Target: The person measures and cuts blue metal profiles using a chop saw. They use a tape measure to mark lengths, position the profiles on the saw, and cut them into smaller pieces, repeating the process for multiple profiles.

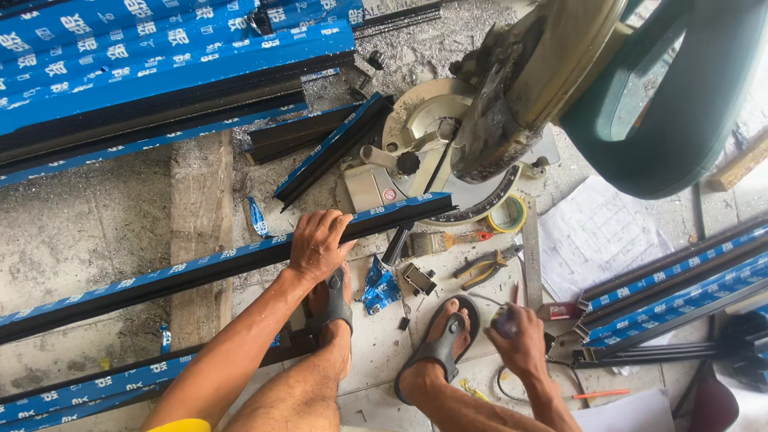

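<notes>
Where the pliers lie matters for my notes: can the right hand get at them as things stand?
Probably yes. The pliers lie in the open just beyond the right hand, with nothing over them, though that hand already holds a small object I cannot identify.

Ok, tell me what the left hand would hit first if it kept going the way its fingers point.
The left hand already grips the long blue-and-black profile; its fingers point up-right, so beyond it probably the mitre saw base, though depth is unclear.
</notes>
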